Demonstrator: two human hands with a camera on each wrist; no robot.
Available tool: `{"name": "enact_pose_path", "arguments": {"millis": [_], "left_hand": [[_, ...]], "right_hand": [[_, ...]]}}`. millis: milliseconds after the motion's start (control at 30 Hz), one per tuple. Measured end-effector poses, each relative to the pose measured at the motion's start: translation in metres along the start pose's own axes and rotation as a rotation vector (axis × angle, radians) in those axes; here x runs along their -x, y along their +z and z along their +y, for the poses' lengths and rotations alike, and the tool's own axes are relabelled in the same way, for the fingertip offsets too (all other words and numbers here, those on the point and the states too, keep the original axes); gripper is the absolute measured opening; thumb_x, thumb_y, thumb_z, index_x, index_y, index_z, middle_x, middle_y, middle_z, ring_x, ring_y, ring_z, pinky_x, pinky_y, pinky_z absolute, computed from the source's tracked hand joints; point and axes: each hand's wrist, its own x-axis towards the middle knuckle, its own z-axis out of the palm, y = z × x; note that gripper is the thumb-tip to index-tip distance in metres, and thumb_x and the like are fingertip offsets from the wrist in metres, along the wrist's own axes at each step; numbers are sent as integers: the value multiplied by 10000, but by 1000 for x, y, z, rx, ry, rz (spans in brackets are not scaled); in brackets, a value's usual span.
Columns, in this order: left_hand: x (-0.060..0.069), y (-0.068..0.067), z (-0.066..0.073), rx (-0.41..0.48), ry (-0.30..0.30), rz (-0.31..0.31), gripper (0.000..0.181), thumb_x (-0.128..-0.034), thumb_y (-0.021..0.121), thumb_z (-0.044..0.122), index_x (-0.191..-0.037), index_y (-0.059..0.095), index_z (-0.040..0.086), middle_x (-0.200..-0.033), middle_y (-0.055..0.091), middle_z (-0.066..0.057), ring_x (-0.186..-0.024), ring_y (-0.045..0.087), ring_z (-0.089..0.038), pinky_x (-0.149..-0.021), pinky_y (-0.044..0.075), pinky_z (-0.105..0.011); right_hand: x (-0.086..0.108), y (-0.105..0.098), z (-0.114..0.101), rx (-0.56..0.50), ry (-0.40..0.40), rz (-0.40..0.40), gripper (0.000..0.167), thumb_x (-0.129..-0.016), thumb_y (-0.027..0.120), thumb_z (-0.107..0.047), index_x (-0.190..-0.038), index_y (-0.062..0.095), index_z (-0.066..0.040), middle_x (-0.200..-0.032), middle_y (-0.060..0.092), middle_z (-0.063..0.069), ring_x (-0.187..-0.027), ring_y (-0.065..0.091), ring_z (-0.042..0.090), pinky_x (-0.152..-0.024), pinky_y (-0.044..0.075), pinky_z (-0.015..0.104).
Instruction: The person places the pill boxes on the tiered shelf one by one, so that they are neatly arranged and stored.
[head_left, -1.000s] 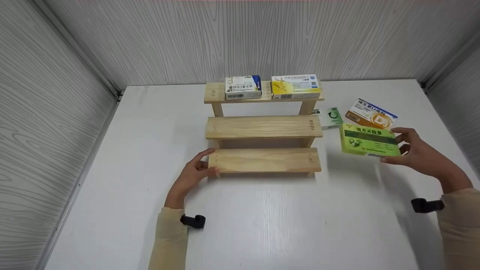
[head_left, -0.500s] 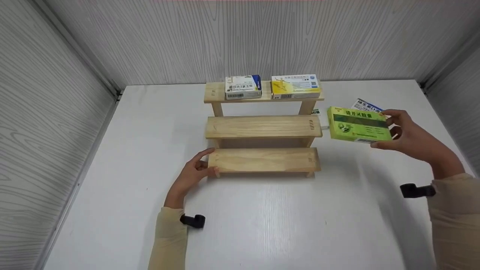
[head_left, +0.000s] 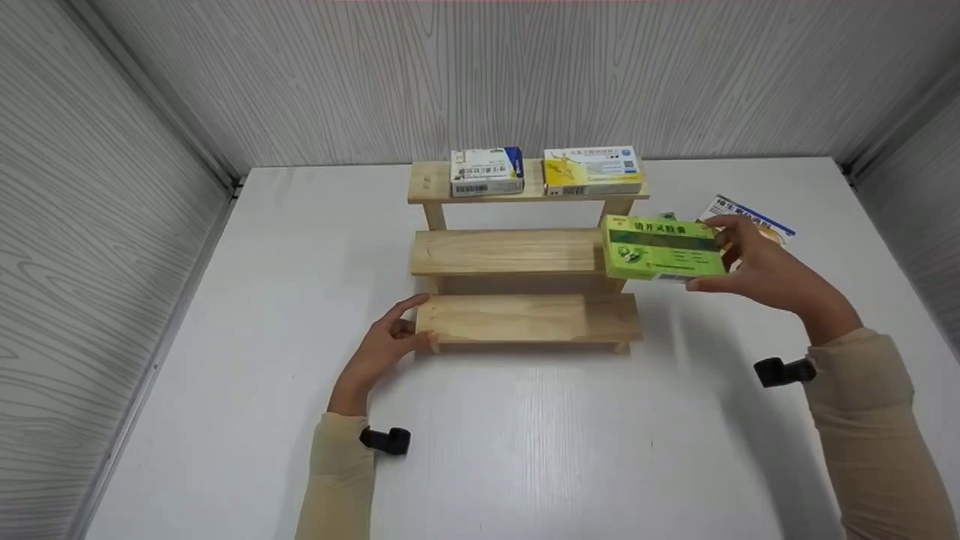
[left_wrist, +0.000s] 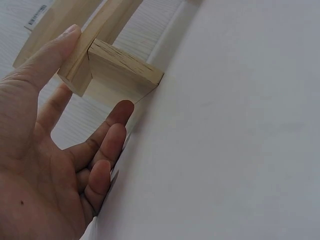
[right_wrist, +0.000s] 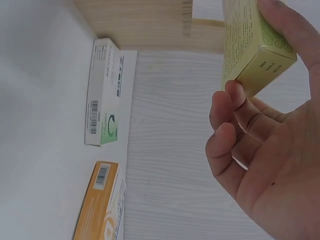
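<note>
A three-step wooden rack (head_left: 517,319) stands on the white table. The left hand (head_left: 379,352) grips the left end of its lowest step, thumb and a finger on the board's edges, seen also in the left wrist view, where the hand (left_wrist: 55,150) holds the board (left_wrist: 80,62). A green medicine box (head_left: 664,251) is pinched at its right end by the right hand (head_left: 765,270), raised in front of the right end of the middle step. In the right wrist view the hand (right_wrist: 275,140) pinches that box (right_wrist: 255,55) between thumb and fingers.
On the top step lie a white-and-blue box (head_left: 486,172) and a white-and-yellow box (head_left: 592,171). Right of the rack, a white-and-green box (right_wrist: 103,95) and an orange-and-white box (right_wrist: 100,202) lie on the table, partly hidden in the head view. Grey wood-grain walls enclose the table.
The right hand has carried the green box left, from over the boxes on the table to the right end of the middle step. The left hand has stayed at the rack.
</note>
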Motion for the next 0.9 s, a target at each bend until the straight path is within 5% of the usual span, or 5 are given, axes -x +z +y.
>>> {"name": "enact_pose_path", "arguments": {"millis": [300,900], "left_hand": [[1,0,1,-12,2,3,626,-878,709,208,-1437,449,317,-1077,615,-148,-909,560,-186,-828,433,-303],[1,0,0,-11,-2,14,631,-875,719,229,-1441,450,299,-1097,639,-162,-942,597,-180,-839,441,-288]], "right_hand": [[-24,26,-25,20,-14,-3,1034,-752,784,-510,-1469,226,-17,-1246,449,187,-1047,480,329,-786,436,357],[-49,51,-39,-65,-63,10,978,-801,763,-445,-1498,180,-85,-1172,478,163,-994,482,263,-773,417,353]]}}
